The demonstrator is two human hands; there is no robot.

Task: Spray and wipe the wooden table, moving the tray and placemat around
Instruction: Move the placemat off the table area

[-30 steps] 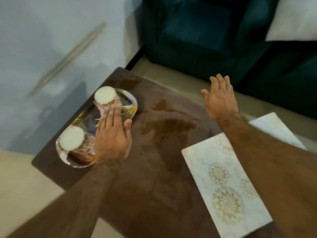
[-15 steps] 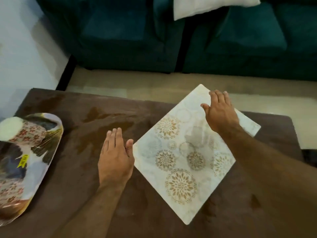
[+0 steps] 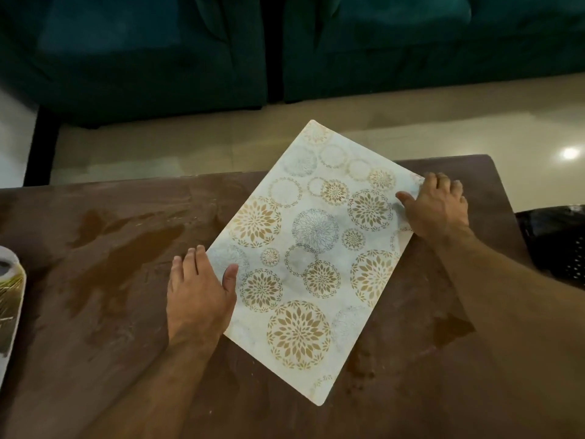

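Note:
The white placemat [image 3: 316,258] with gold and grey flower circles lies tilted on the dark wooden table [image 3: 95,359], its far corner hanging past the far edge. My left hand [image 3: 199,296] rests flat at the mat's left edge, thumb on the mat, fingers on the wood beside it. My right hand [image 3: 437,210] holds the mat's right corner, thumb on top and fingers curled over the edge. The patterned tray [image 3: 11,299] shows only as a sliver at the left border of the view.
Wet streaks [image 3: 126,255] darken the table left of the mat, and a smaller patch [image 3: 449,331] lies under my right forearm. A black perforated object [image 3: 554,242] sits off the table's right end. A teal sofa [image 3: 158,42] stands across the pale floor.
My left hand left the tray and came to the placemat's left edge. My right hand dropped onto the mat's right corner. The view swung right, and the mat now lies turned nearer the table's middle.

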